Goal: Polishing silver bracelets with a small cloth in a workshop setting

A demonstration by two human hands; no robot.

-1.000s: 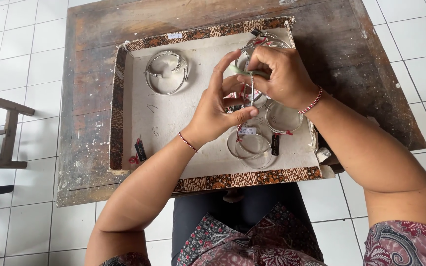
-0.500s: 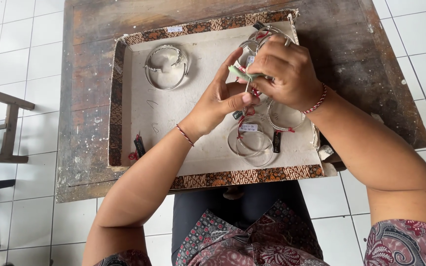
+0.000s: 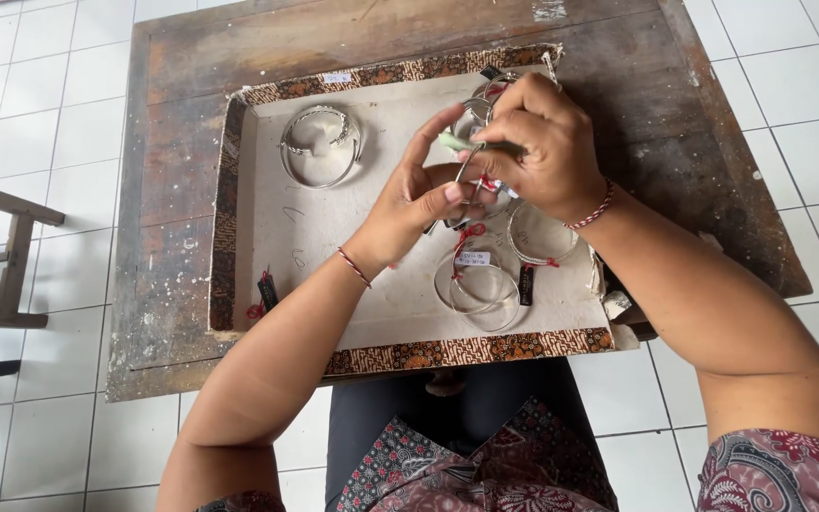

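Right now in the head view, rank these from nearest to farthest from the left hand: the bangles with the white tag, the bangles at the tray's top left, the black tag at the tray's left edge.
From the left hand:
1. Bangles with white tag, just below and right.
2. Top-left bangles, up and left.
3. Black tag, lower left; clearly farther than 1, close to 2.

Left hand (image 3: 419, 204) raised, thumb and fingers (image 3: 440, 133) pinched; right hand (image 3: 537, 142) curled above, fingertips meeting the left's. Bare forearms angled inward, red cords at wrists.
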